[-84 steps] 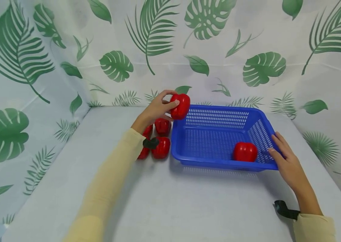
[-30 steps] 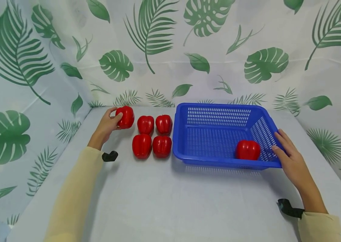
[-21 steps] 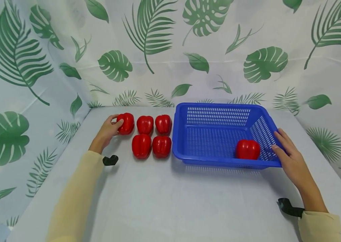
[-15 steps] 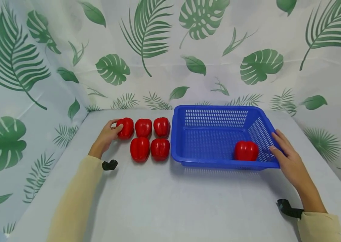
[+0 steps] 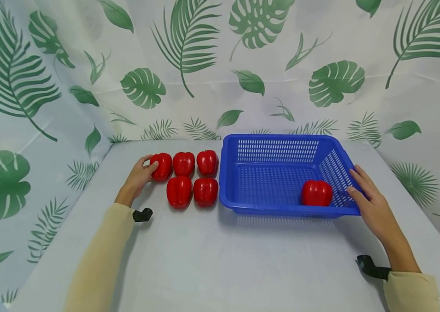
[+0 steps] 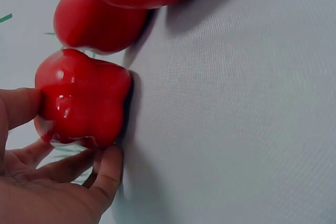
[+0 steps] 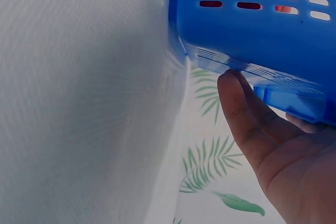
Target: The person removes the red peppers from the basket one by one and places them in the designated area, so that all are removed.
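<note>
My left hand (image 5: 138, 177) grips a glossy red bell pepper (image 5: 162, 168) at the left end of the back row. In the left wrist view, the thumb presses one side of this pepper (image 6: 81, 100) while the curled fingers meet its underside close to the tabletop. Two more bell peppers stand to its right, and two others, such as the front bell pepper (image 5: 179, 193), sit before them. On the far side, my right hand (image 5: 373, 212) holds the right rim of a blue plastic basket (image 5: 270, 209), thumb over the edge and fingers outside. One bell pepper (image 5: 316, 193) lies inside the basket.
A white cloth covers the table (image 5: 243, 260). Behind it hangs a leaf-printed curtain (image 5: 204, 104), which also runs along both sides. Black straps with small mounts circle both wrists. The basket's left wall stands right beside the nearest peppers.
My left hand has carried the bell pepper from over the basket's left corner leftward, then lowered it to the table beside the others. My right hand has stayed at the basket rim.
</note>
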{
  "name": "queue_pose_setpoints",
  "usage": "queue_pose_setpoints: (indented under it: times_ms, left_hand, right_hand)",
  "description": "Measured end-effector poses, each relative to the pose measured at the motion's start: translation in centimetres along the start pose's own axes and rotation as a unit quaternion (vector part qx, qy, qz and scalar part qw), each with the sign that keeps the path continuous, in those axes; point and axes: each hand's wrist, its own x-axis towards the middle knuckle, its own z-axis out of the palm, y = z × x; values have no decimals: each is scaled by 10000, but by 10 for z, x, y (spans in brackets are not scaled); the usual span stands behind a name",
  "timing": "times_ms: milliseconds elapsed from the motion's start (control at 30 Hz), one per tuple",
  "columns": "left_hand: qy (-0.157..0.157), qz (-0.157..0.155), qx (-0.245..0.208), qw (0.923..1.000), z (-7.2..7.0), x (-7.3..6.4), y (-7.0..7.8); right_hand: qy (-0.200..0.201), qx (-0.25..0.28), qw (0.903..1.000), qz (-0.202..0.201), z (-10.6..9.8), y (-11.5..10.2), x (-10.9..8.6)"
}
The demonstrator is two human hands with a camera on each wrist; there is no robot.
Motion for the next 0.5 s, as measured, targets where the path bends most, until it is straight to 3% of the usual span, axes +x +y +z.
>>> queue_pose_setpoints:
  times_ms: [500]
  left_hand:
    - [251,126,-414,9987,4,-2,1]
  right_hand:
    - [40,80,9999,-59,-1,-1,-2]
